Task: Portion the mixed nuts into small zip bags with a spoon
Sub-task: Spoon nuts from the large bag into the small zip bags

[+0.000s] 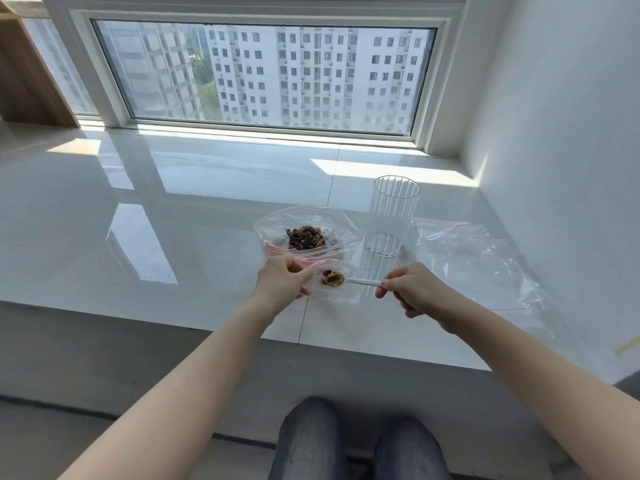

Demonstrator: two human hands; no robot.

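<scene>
While the person sits with both knees [356,441] close before the front edge of the bench [173,237], both forearms reach out over that edge. The left hand [282,280] pinches the rim of a small zip bag [334,292] with curled fingers and holds its mouth open. The right hand [414,289] pinches the handle of a white spoon [363,281], whose loaded bowl lies inside the mouth of this small bag, just to the right of the left hand. Some mixed nuts [332,278] rest on the spoon.

Just beyond the left hand stands a bigger open bag [304,230] that holds a dark heap of nuts. Beyond the right hand, a ribbed clear glass [391,216] stands upright, just beside the bigger bag. To the right of the right hand, spare flat bags [485,261] lie near the side wall [554,133].

To the left of the left hand the glossy bench is wide and bare up to the window frame [263,128] at the far edge.
</scene>
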